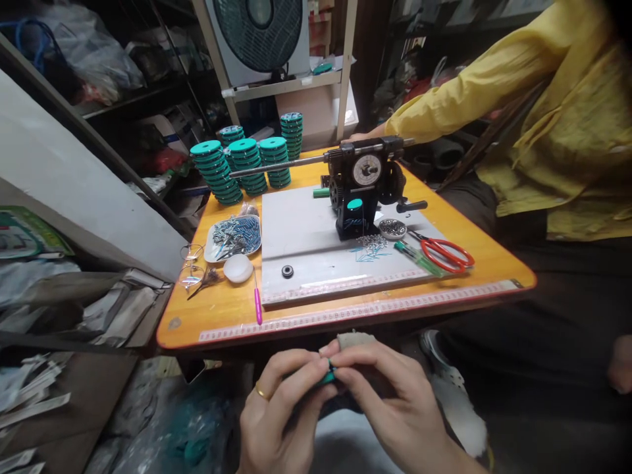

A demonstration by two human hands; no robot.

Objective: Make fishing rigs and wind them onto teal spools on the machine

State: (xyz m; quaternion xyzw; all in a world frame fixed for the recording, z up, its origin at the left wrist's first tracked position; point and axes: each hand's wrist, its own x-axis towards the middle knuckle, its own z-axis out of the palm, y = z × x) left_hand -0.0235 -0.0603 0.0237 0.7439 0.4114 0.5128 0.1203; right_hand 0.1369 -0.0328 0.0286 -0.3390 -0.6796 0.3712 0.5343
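In front of the table's near edge, my left hand and my right hand come together, fingertips pinched. Between them is a teal spool, mostly covered by the fingers, its colour like that of the stacked spools on the table. Both hands are closed on it, thumbs and forefingers almost touching. A gold ring is on a left finger. Stacks of round teal spools stand at the table's back left.
On the wooden table are a grey board, a black hand-cranked winding machine, a tray of small blue and silver parts, a purple-handled hook and red-handled scissors. A person in a yellow sleeve sits at right.
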